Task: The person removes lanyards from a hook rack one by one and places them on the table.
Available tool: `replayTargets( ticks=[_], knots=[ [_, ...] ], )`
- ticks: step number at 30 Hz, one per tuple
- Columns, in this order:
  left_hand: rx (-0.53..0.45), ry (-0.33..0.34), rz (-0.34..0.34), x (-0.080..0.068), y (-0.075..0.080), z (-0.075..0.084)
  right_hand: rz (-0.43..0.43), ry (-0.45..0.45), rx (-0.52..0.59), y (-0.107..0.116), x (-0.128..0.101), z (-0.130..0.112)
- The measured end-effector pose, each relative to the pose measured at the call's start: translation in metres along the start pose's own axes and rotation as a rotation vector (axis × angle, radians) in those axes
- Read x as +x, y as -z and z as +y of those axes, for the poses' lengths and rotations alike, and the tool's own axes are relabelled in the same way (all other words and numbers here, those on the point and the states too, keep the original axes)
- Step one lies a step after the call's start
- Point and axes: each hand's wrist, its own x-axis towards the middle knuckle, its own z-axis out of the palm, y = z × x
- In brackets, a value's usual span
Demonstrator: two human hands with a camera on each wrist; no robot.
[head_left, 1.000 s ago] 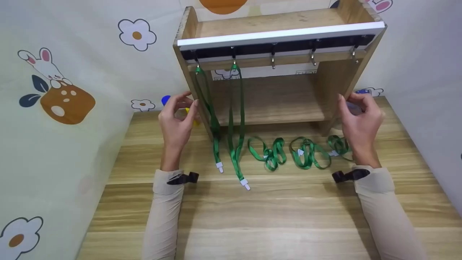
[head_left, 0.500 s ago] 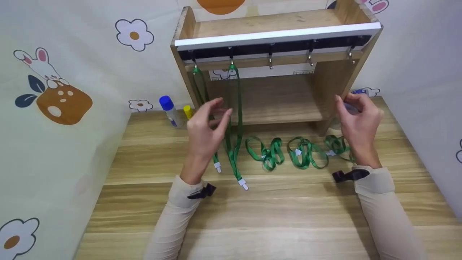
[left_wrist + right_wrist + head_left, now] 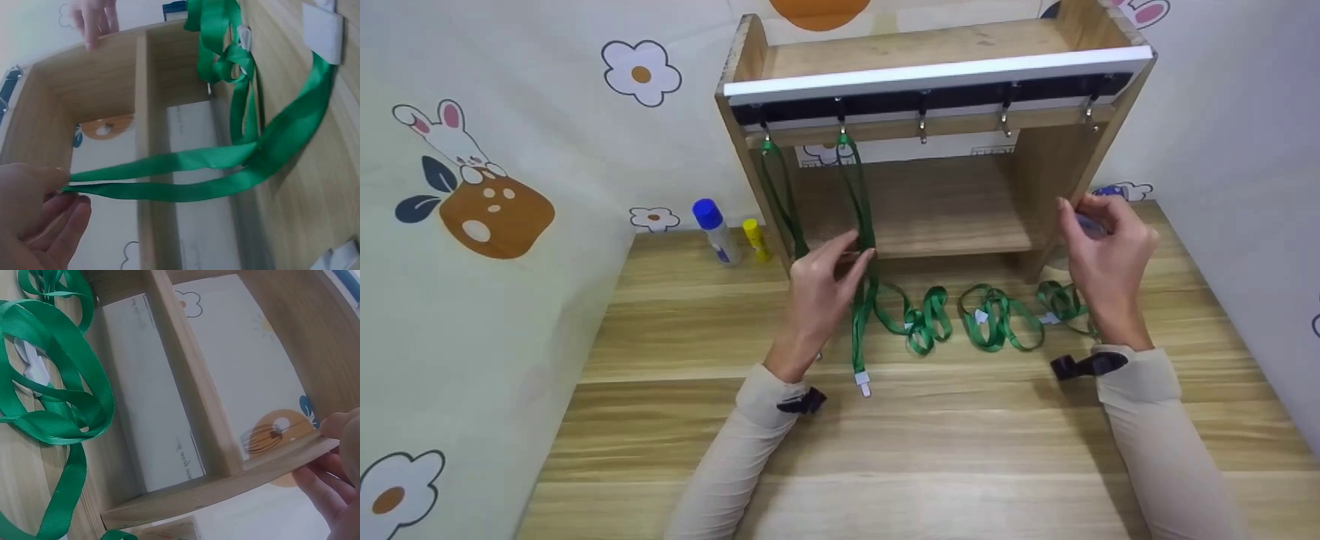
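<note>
A wooden shelf (image 3: 930, 202) stands at the back of the table, with a row of hooks under its top board. Two green lanyards hang from the two left hooks. My left hand (image 3: 840, 274) pinches the second lanyard (image 3: 861, 300) at mid-length, between thumb and fingers (image 3: 53, 191), and both of the lanyard's (image 3: 225, 169) strands run taut. My right hand (image 3: 1099, 232) grips the shelf's right side panel, fingers (image 3: 329, 469) curled over the panel's edge (image 3: 225, 492). Three more green lanyards (image 3: 922, 319) lie bunched on the table in front of the shelf, and some of them (image 3: 50, 399) show in the right wrist view.
A blue-capped bottle (image 3: 712, 229) and a yellow glue stick (image 3: 754, 238) stand left of the shelf. Three hooks (image 3: 1003, 124) on the right carry nothing. Walls with cartoon prints close in behind and on both sides. The wooden table (image 3: 930, 450) reaches toward me.
My left hand left the shelf's left side, moved right and took hold of the second hanging lanyard, pulling its lower part to the right. My right hand stayed on the side panel.
</note>
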Motion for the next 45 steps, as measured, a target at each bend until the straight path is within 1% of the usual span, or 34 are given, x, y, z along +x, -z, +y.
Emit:
replayTargets(
  ticks=[4,7,10,12,16,20,24,28,30,33,38,40,45],
  knots=[
    [-0.028,0.018,0.011,0.003,-0.004,-0.003,-0.002,-0.019,-0.019,0.002,0.0,-0.001],
    [-0.025,-0.011,0.027,0.008,-0.005,-0.005,-0.002,-0.029,-0.027,0.003,-0.001,-0.002],
    [-0.017,-0.078,0.057,0.013,0.0,-0.007,-0.009,-0.039,-0.025,0.002,-0.002,-0.002],
    [-0.032,-0.126,0.078,0.016,0.006,-0.009,-0.012,-0.04,-0.025,0.001,-0.002,-0.002],
    [-0.07,-0.238,0.102,0.022,0.02,-0.012,-0.001,-0.024,-0.003,-0.001,-0.002,-0.002],
    [-0.092,-0.355,0.131,0.027,0.035,-0.011,0.009,-0.013,0.018,-0.003,-0.002,-0.002],
    [-0.087,-0.432,0.179,0.029,0.046,-0.002,0.006,-0.021,0.011,-0.002,-0.002,-0.002],
    [-0.09,-0.476,0.229,0.031,0.056,0.012,0.0,-0.027,0.009,-0.002,-0.003,-0.002],
    [-0.099,-0.491,0.222,0.032,0.058,0.016,0.001,-0.028,0.013,-0.002,-0.003,-0.001],
    [-0.106,-0.5,0.191,0.032,0.061,0.02,0.002,-0.036,0.013,-0.001,-0.004,-0.001],
    [-0.115,-0.482,0.161,0.032,0.063,0.02,0.003,-0.055,0.0,-0.001,-0.005,-0.003],
    [-0.136,-0.474,0.141,0.032,0.066,0.02,0.0,-0.058,-0.002,0.0,-0.005,-0.004],
    [-0.22,-0.455,0.057,0.032,0.077,0.024,0.0,-0.069,0.002,-0.001,-0.004,-0.006]
  ],
)
